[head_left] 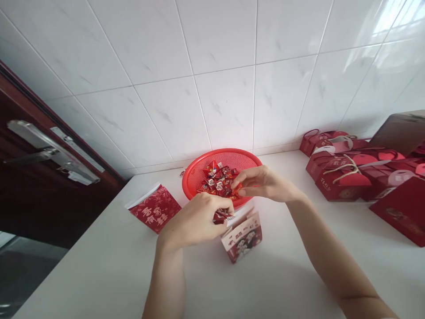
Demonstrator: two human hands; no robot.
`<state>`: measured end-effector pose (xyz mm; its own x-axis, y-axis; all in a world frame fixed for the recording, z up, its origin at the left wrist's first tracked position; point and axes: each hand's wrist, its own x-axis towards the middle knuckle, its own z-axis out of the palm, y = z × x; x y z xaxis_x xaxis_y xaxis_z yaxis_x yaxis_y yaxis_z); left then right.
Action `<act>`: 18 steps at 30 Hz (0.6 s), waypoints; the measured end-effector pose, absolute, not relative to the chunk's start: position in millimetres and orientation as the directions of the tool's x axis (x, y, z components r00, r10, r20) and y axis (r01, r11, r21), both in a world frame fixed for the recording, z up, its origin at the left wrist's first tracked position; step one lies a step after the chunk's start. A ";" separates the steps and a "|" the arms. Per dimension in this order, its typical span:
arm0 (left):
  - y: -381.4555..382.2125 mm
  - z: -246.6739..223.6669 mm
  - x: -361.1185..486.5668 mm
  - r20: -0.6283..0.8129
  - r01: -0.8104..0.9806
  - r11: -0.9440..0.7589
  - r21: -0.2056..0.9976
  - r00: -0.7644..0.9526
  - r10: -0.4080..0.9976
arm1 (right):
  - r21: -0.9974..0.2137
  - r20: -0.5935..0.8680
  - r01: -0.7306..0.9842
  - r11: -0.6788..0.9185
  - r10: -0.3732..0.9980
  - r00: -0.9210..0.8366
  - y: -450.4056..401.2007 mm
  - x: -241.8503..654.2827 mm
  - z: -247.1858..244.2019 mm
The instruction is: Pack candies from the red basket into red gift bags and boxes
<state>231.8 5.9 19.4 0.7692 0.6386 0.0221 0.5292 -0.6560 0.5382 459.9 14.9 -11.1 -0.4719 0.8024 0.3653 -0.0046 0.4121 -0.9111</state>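
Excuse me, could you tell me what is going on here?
A person's left hand holds a red packet at the top of a small printed bag. The right hand is at the wrapped pieces in a red basket. Another red bag is to the left; red boxes are on the right.

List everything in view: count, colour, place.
Basket: one, red, by the wall.
Wrapped packets: many, mostly red, in the basket.
Picture bag: one, red and pale, before basket.
Lettered bag: one, red, left of basket.
Gift boxes: several overlapping, red, far right.
Large box: one, brown, right edge.
Tabletop: one, white, under these.
Wall: one, white, tiled, behind.
Door: one, dark red-brown, left.
Door handle: one, silver, on door.
Left hand: one, bare, at picture bag's top.
Right hand: one, bare, over the basket.
Forearms: two, bare, from the bottom edge.
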 end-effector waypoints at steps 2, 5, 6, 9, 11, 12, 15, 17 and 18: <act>12.7 18.9 230.0 0.080 0.531 -0.641 0.554 0.732 0.676 | -0.907 0.371 -0.008 0.420 0.793 -0.483 14.7 460.6 -10.4; 22.7 16.7 227.7 0.140 0.542 -0.621 0.566 0.679 0.721 | -0.906 0.381 -0.015 0.422 0.800 -0.463 12.5 460.8 -8.1; 25.9 15.4 226.9 0.147 0.551 -0.613 0.567 0.664 0.733 | -0.906 0.385 -0.018 0.422 0.806 -0.449 11.4 460.6 -7.2; 35.1 10.8 224.7 0.168 0.562 -0.594 0.575 0.629 0.759 | -0.899 0.413 -0.030 0.436 0.825 -0.387 8.5 458.6 -5.4; 40.1 8.2 223.8 0.168 0.553 -0.581 0.597 0.622 0.765 | -0.887 0.435 -0.016 0.462 0.820 -0.372 7.6 455.6 -5.8; 42.2 7.2 223.7 0.162 0.541 -0.573 0.616 0.624 0.764 | -0.874 0.448 0.005 0.485 0.810 -0.378 7.7 453.3 -6.8; 47.3 4.8 223.9 0.136 0.503 -0.544 0.671 0.638 0.758 | -0.801 0.481 0.153 0.579 0.774 -0.412 9.6 444.4 -12.6; 50.1 3.2 223.9 0.118 0.496 -0.527 0.690 0.641 0.759 | -0.731 0.483 0.298 0.614 0.774 -0.410 11.5 438.3 -17.8; 51.4 2.2 223.7 0.109 0.496 -0.519 0.696 0.641 0.760 | -0.699 0.475 0.361 0.618 0.778 -0.411 12.3 435.8 -20.2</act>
<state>223.7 51.4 2.2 0.6413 0.7595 0.1089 0.4960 -0.5187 0.6964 435.8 12.3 -20.2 -0.4111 0.7778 0.4755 0.3607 0.6178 -0.6988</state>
